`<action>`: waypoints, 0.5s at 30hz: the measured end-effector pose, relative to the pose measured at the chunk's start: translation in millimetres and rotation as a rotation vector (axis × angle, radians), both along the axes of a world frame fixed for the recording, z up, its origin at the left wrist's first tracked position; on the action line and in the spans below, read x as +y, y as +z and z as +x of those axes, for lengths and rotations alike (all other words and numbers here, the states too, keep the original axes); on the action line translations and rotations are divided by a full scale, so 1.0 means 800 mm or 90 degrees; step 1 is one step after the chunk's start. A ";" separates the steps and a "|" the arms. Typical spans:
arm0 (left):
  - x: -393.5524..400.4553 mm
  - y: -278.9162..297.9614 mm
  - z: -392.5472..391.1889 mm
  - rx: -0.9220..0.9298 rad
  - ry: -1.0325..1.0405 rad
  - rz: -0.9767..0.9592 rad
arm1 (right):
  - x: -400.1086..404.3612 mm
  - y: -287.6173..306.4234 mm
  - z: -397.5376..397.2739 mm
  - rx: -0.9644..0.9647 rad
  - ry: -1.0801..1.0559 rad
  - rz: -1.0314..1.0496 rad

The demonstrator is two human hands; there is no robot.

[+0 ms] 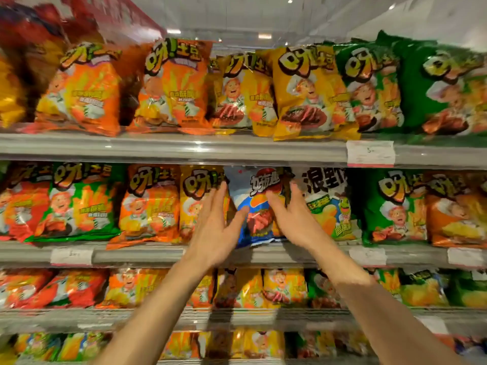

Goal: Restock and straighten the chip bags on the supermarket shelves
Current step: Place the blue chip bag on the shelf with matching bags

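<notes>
Head view, single frame; motion blur softens the edges.

Item 1: blue chip bag [253, 206], one only. We find it on the second shelf [158, 255] from the top, at centre, standing upright, long axis vertical, printed face toward us, top seam at 12 o'clock just under the shelf above.

Item 2: hands, two. Our left hand [213, 227] lies at 9 o'clock of the blue bag, fingers spread and straight, thumb touching the bag's left edge; nothing is clasped. Our right hand [292, 217] lies at 3 o'clock, fingers extended over the bag's right side, thumb on its front; whether it grips or merely presses, we cannot tell.

Item 3: neighbouring bags on that shelf. One yellow bag [197, 204] just beside at 9 o'clock; one white bag [329, 204] just beside at 3 o'clock.

Item 4: top shelf [184, 147], front row: we count two orange, two yellow, two green, all upright.

Item 5: shelf tiers visible, four.

Item 6: price tags, at least four; one [370, 152] at 1 o'clock.
</notes>
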State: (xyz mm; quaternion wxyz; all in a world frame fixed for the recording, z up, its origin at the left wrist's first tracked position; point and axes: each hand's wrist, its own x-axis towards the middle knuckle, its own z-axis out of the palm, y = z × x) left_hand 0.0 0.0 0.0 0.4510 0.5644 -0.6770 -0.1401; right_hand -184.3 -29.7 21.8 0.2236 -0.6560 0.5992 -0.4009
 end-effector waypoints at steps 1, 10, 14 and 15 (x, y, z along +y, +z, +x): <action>-0.006 0.000 -0.008 -0.010 0.004 -0.012 | -0.006 0.000 -0.001 -0.004 0.007 0.000; -0.037 -0.006 -0.040 -0.003 0.037 0.040 | -0.055 -0.010 -0.018 -0.064 0.056 0.050; -0.045 -0.011 -0.044 -0.023 0.053 0.023 | -0.068 -0.018 -0.024 -0.098 0.069 0.082; -0.047 -0.012 -0.044 -0.024 0.057 0.019 | -0.068 -0.017 -0.023 -0.102 0.063 0.077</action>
